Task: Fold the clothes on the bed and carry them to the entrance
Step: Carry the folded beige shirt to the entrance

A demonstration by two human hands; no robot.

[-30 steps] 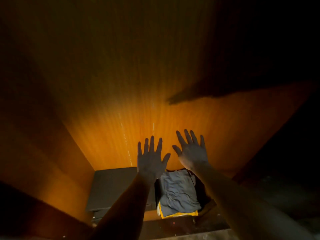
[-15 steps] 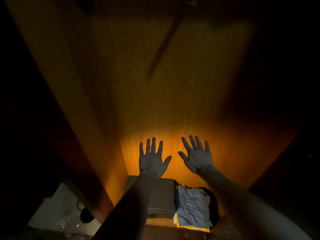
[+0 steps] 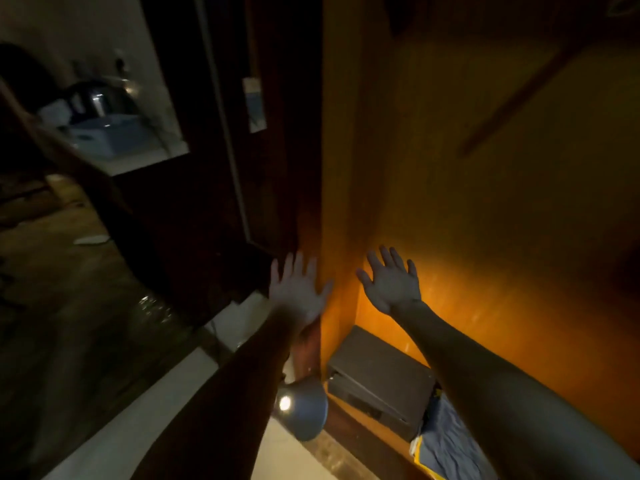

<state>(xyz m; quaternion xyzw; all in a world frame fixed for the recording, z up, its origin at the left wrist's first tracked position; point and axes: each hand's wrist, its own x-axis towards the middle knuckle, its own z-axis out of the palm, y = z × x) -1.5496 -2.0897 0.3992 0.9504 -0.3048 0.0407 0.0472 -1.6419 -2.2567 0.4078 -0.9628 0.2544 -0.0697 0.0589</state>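
Grey folded clothes [image 3: 450, 448] lie below both spread, empty hands, left hand [image 3: 298, 289] and right hand [image 3: 391, 284], so they risk being left unsquared beside the dark box [image 3: 377, 379].

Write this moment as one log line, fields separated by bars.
left hand: open, empty | right hand: open, empty | folded clothes: beside grey box

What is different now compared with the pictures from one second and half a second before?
The view swung left: a lit lamp, the floor and a dark doorway came into sight, and the folded clothes and the grey box slid to the lower right. Nothing was grasped or released. The left hand and right hand stay raised, fingers spread, empty.
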